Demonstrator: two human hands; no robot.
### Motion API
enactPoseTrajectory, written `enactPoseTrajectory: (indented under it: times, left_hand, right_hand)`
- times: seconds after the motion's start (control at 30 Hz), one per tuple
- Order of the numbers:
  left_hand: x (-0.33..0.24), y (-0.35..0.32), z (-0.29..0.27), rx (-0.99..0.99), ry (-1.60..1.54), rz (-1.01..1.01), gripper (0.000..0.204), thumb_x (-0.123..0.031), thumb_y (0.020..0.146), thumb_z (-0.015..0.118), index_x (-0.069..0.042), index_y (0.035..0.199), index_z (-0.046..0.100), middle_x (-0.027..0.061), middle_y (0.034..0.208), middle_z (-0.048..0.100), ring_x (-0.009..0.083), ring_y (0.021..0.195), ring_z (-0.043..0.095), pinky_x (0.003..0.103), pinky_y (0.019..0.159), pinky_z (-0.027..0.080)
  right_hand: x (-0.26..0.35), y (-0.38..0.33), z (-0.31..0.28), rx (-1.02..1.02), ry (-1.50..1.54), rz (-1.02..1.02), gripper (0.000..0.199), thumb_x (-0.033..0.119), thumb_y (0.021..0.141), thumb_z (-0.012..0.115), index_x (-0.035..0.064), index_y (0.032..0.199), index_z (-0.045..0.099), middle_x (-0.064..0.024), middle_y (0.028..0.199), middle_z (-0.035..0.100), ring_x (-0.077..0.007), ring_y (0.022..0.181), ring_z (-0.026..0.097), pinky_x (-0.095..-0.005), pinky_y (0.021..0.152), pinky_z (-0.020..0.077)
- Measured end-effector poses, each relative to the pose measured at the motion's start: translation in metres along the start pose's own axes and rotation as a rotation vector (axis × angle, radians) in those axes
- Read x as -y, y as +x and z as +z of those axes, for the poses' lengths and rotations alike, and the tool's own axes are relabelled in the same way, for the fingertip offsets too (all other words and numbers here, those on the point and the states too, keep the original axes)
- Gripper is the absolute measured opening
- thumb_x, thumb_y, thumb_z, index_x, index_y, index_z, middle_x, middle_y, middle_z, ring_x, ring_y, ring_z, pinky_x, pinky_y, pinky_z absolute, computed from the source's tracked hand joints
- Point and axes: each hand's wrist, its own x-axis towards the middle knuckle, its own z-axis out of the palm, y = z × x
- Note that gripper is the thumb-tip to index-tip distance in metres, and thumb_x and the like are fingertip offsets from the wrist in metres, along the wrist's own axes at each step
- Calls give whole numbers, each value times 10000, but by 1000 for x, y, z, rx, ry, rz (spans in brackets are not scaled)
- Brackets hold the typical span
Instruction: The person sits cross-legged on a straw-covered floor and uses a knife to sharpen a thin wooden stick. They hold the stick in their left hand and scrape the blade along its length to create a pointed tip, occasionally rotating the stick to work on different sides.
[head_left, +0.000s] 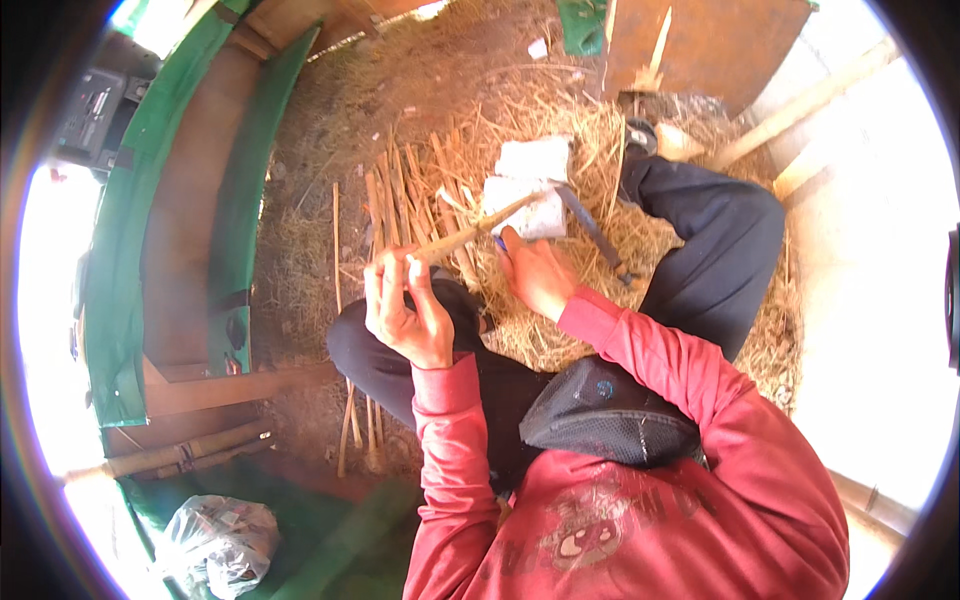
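Note:
My left hand (408, 310) is closed round the near end of a pale, peeled-looking wooden stick (465, 235), which slants up and away to the right. My right hand (541, 274) is curled just below the middle of the stick. A small blue piece shows at its fingertips; the rest of what it holds is hidden. Beyond the hands, two white packets or folded sheets (532, 160) lie on the straw, and the stick's far end passes over the nearer one. Beside them lies a long dark tool (595, 232) with a knobbed end.
Several cut sticks (395, 195) lie side by side on the straw-strewn ground (330, 120). A black mesh pouch (610, 412) rests at my lap. Green-covered boards (235, 200) stand at left, a plastic bag (220, 540) at lower left, and a brown board (700, 45) at the far right.

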Motion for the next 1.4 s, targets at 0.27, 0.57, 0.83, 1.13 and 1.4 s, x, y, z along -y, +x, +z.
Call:
enactPoseTrajectory:
  times: [0.27, 0.57, 0.83, 1.13, 1.4]
  left_hand:
    - [-1, 9, 9, 26, -3, 113, 188, -30, 926, 659, 12, 1108, 679, 134, 965, 683, 267, 867, 678, 350, 771, 547]
    - [2, 11, -5, 44, -33, 98, 124, -16, 914, 665, 19, 1031, 683, 136, 958, 679, 270, 862, 671, 344, 770, 546]
    - [14, 4, -10, 160, -157, 41, 112, -32, 927, 651, 9, 1029, 670, 128, 995, 646, 258, 910, 641, 349, 813, 520]
    - [17, 14, -11, 187, -171, 69, 85, -41, 944, 609, -6, 1018, 633, 143, 996, 650, 257, 870, 619, 337, 790, 498]
    - [12, 7, -8, 196, -172, 56, 71, -63, 964, 595, -17, 1003, 631, 135, 989, 633, 251, 880, 614, 345, 784, 500]
  right_hand:
    - [-20, -2, 18, 7, 3, 120, 233, 233, 1009, 521, 29, 1120, 532, -295, 701, 642, -486, 712, 664, -602, 627, 506]
    - [4, 9, 3, 127, -99, 40, 324, 284, 1022, 508, 41, 1235, 521, -275, 716, 659, -492, 700, 667, -565, 645, 541]
    - [20, 4, -20, 123, 71, -45, 301, 248, 992, 560, 7, 1172, 567, -292, 714, 653, -485, 672, 660, -551, 603, 529]
    - [26, -5, -11, 61, 48, -53, 196, 143, 962, 581, -6, 1089, 573, -276, 619, 615, -457, 571, 645, -534, 506, 508]
    - [-7, -1, 7, 82, -7, 9, 223, 181, 985, 553, -11, 1097, 554, -256, 596, 617, -443, 554, 650, -532, 504, 513]
